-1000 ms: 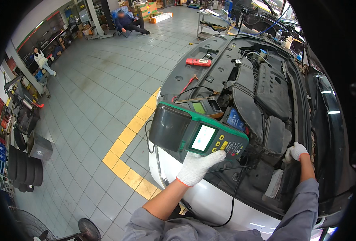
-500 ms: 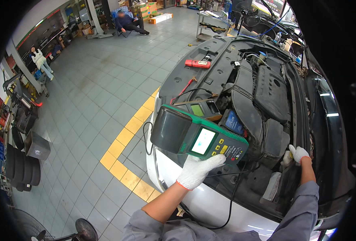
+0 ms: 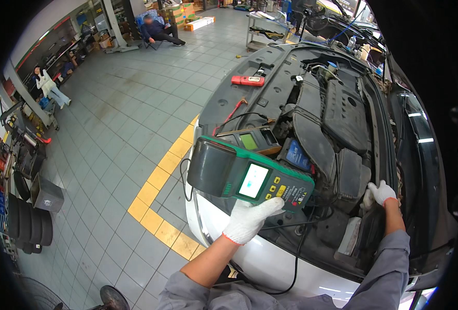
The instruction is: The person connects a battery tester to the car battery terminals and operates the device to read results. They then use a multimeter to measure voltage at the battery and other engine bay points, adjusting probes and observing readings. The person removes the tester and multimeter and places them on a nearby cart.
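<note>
In my gloved left hand (image 3: 252,219) rests a green and black battery tester (image 3: 213,168) with a bulging dark housing, a lit screen and yellow keys. My thumb lies on its face at the lower keys; the fingers are hidden beneath it. A black cable (image 3: 304,248) loops from near the tester over the car's front. At the right, my gloved right hand (image 3: 381,194) reaches into the engine bay beside the black airbox (image 3: 352,173). Its fingers curl downward, and whatever they grip is hidden. A blue-labelled battery (image 3: 297,155) sits just beyond the tester.
A second device with a green screen (image 3: 248,141), a red clamp (image 3: 236,108) and a red work light (image 3: 248,80) lie on the front trim. The raised hood (image 3: 420,62) hangs at the right. A person sits (image 3: 159,32) at the back; another stands (image 3: 50,87) at the left.
The whole view has shifted slightly. My left thumb has come closer to the tester's keys. My right hand's fingers have bent further down at the same spot.
</note>
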The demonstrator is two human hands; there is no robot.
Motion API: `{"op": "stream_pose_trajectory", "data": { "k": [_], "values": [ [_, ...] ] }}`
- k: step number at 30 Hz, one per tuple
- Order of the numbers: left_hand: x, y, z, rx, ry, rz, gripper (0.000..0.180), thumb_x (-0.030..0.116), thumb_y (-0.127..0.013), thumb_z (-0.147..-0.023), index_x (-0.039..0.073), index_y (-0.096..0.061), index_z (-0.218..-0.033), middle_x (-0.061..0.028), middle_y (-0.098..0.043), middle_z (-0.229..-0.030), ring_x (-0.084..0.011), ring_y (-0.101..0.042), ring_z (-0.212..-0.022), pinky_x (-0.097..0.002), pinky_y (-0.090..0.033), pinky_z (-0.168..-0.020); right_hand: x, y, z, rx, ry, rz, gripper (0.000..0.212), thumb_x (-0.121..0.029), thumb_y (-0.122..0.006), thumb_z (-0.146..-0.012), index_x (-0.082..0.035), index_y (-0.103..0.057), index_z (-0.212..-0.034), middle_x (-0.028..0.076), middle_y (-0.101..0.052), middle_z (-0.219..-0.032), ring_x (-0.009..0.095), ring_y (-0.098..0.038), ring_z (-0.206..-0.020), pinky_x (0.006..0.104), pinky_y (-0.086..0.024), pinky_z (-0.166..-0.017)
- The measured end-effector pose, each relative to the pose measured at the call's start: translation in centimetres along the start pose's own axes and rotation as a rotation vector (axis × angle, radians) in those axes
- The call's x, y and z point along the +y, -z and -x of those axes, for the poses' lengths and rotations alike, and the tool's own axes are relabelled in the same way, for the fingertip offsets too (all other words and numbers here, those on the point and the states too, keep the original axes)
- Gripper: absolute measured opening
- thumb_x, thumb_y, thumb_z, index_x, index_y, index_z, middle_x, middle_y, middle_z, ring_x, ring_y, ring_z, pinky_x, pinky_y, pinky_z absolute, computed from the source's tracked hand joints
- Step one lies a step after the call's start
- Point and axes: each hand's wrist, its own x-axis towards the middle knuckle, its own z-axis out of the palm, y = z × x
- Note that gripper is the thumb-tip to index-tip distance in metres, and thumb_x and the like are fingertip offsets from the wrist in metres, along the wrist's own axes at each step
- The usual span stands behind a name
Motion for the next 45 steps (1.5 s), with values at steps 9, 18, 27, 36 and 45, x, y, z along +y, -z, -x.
{"op": "stream_pose_trajectory", "data": {
  "k": [9,18,27,36,45],
  "values": [
    [-0.2,2.0,0.7,-0.007,-0.152,0.097,0.055,0.01,-0.078,-0.097,0.002,-0.055,-0.145,-0.0131,-0.07,-0.134,-0.0291,-0.072,-0.121,-0.0502,-0.064,-0.102,-0.7,1.0,1.6,-0.044,0.219,-0.032,0.072,-0.056,-0.058,-0.102,0.004,-0.059,-0.141,0.032,-0.062,-0.145,0.043,-0.064,-0.13,0.049,-0.05,-0.111],
    [0.3,5.3,0.4,0.065,-0.262,0.147,0.056,0.027,-0.081,-0.098,0.005,-0.059,-0.144,-0.0128,-0.073,-0.133,-0.026,-0.076,-0.117,-0.0439,-0.068,-0.097,-1.5,0.9,1.7,-0.088,0.05,-0.014,0.076,-0.062,-0.051,-0.103,0.004,-0.059,-0.14,0.033,-0.07,-0.129,0.046,-0.068,-0.123,0.0498,-0.052,-0.108],
    [1.8,8.1,2.0,0.072,-0.284,0.237,0.058,0.026,-0.077,-0.101,0.005,-0.053,-0.15,-0.0155,-0.071,-0.138,-0.0287,-0.075,-0.118,-0.049,-0.07,-0.095,-1.2,-0.3,2.0,0.07,0.215,0.084,0.054,-0.052,-0.045,-0.11,-0.001,-0.063,-0.119,0.031,-0.075,-0.112,0.047,-0.072,-0.107,0.0545,-0.055,-0.096],
    [3.1,11.0,3.1,0.069,-0.346,0.235,0.058,0.029,-0.078,-0.101,0.006,-0.054,-0.15,-0.0134,-0.072,-0.137,-0.0269,-0.076,-0.117,-0.0496,-0.069,-0.095,-4.1,-1.8,0.2,0.072,-0.287,-0.05,0.065,-0.051,-0.038,-0.109,0.002,-0.073,-0.126,0.027,-0.076,-0.12,0.043,-0.073,-0.114,0.0524,-0.055,-0.102],
    [5.1,12.1,4.5,0.122,-0.341,0.241,0.062,0.028,-0.087,-0.093,0.005,-0.06,-0.144,-0.0114,-0.074,-0.132,-0.0239,-0.077,-0.113,-0.0394,-0.068,-0.095,-15.8,1.6,9.3,0.364,0.756,-0.331,0.036,-0.039,-0.065,-0.1,-0.008,-0.076,-0.115,0.019,-0.075,-0.113,0.038,-0.071,-0.11,0.0485,-0.056,-0.097]
  ]
}}
